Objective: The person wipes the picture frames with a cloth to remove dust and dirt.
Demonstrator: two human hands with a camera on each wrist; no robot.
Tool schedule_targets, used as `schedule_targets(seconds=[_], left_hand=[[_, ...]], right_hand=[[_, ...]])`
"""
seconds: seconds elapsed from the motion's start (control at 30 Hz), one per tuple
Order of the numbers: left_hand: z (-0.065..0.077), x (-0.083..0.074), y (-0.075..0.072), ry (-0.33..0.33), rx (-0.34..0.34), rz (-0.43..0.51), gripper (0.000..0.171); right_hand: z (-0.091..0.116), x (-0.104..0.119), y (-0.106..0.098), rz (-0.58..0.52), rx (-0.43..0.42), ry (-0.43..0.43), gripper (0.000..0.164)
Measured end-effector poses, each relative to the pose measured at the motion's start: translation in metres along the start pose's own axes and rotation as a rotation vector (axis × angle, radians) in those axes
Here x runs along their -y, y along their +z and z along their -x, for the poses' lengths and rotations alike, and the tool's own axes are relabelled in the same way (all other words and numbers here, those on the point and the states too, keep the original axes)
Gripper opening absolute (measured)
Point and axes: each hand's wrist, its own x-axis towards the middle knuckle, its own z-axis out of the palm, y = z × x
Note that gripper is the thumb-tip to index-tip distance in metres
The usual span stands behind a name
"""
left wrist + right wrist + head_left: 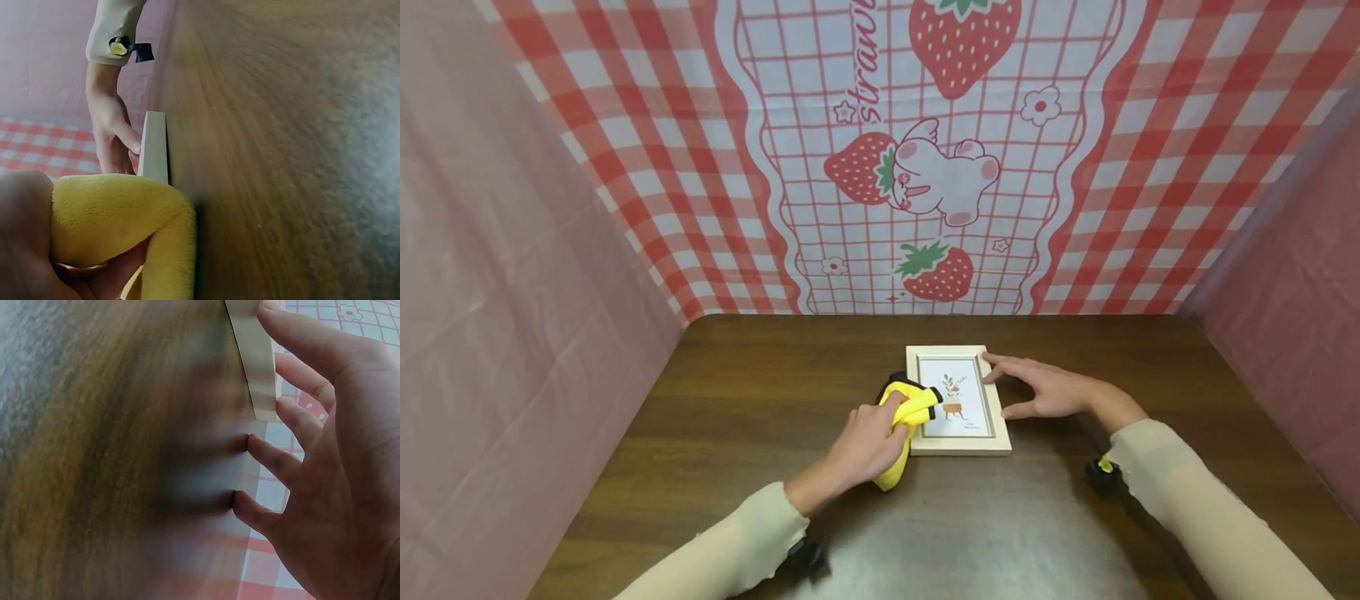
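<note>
A picture frame (959, 447) with a cream border and a potted-plant print lies flat on the brown wooden table. My left hand (868, 442) grips a bunched yellow cloth (891, 475) with black edging, over the frame's left side. In the left wrist view the cloth (125, 209) wraps about the fingers and hides part of the frame (155, 140). My right hand (1048, 390) spreads its fingers along the frame's right side. The right wrist view shows the thumb and two fingertips at the frame's edge (256, 362), while the other two fingertips (240, 503) rest on the table.
The wooden table (760, 367) extends around the frame. A red-checked strawberry-print cloth (917, 275) hangs behind its far edge. Pink fabric walls stand at the left (550, 275) and right (1292, 292). Dark wrist devices hang below both sleeves.
</note>
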Motion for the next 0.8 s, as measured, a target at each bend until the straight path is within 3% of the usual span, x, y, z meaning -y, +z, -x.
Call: schedule_targets(seconds=[0.07,0.17,0.23,0.3,0.47,0.6,0.8], left_hand=[[0.001,0.002,0.003,0.013,-0.015,-0.016,0.042],[0.004,-0.016,-0.013,-0.015,0.009,0.021,0.042],[0.004,-0.018,-0.015,-0.011,0.011,0.02,0.041],[0.002,-0.01,-0.007,-0.013,0.013,0.012,0.042],[-0.013,0.03,0.028,-0.008,-0.009,-0.067,0.044],[-0.025,0.044,0.035,-0.021,-0.004,-0.103,0.043],[-0.044,0.048,0.033,-0.079,0.035,-0.104,0.047]], right_hand=[[0.0,0.001,-0.001,-0.007,0.006,0.001,0.054],[0.0,0.002,-0.002,-0.015,0.016,0.007,0.052],[-0.001,0.003,-0.002,-0.013,0.02,0.008,0.05],[-0.001,0.003,-0.002,-0.012,0.026,0.016,0.049],[-0.001,0.0,-0.002,-0.005,0.029,0.031,0.053],[-0.001,-0.001,-0.001,0.0,0.027,0.037,0.056],[-0.002,0.001,-0.003,0.002,0.031,0.04,0.057]])
